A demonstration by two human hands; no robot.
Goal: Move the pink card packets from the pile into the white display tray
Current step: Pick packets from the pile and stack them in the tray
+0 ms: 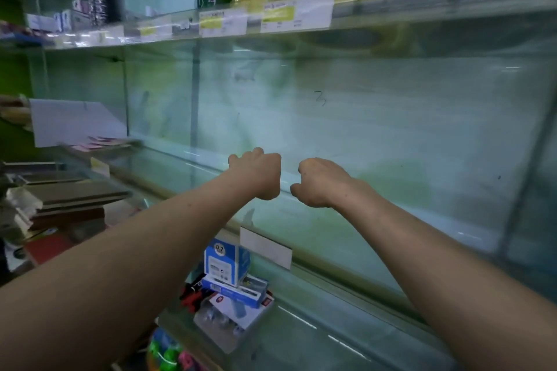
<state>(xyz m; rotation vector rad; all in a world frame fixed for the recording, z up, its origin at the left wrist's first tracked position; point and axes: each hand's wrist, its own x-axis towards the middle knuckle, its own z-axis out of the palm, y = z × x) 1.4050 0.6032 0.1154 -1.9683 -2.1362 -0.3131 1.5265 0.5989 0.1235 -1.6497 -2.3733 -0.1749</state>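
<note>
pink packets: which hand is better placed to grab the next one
Left, probably. The left hand sits nearer the pink packets, which lie at the far left of the shelf by the white tray. The right hand is farther and would cross the left arm.

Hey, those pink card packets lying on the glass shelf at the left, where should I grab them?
I'd pinch the pink card packets by their right-hand edge, coming along the glass shelf from the right. They lie flat and fanned, and the white board leans over their left side.
</note>
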